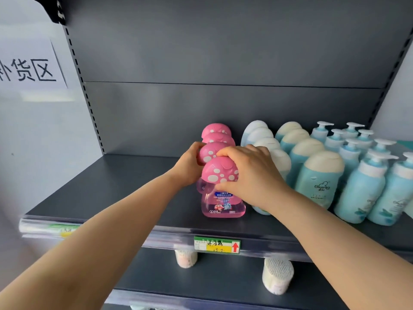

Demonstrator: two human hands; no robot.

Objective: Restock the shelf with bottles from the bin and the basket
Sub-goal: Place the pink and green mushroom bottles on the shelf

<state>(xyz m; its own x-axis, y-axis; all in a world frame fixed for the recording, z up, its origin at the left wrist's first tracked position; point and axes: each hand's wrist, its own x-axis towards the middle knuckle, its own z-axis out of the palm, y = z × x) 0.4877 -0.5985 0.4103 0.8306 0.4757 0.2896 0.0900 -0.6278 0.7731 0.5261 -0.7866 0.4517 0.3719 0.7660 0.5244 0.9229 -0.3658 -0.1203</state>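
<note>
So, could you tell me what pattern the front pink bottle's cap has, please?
The cap is pink with white spots; head view shows it.

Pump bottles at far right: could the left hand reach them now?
Probably not: the left hand grips the second pink bottle, and the right hand, on the front pink bottle, bars its path.

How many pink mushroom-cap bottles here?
4, in one file: front bottle held by the right hand, second bottle by the left hand, third bottle and rear bottle behind. None seems hidden.
</note>
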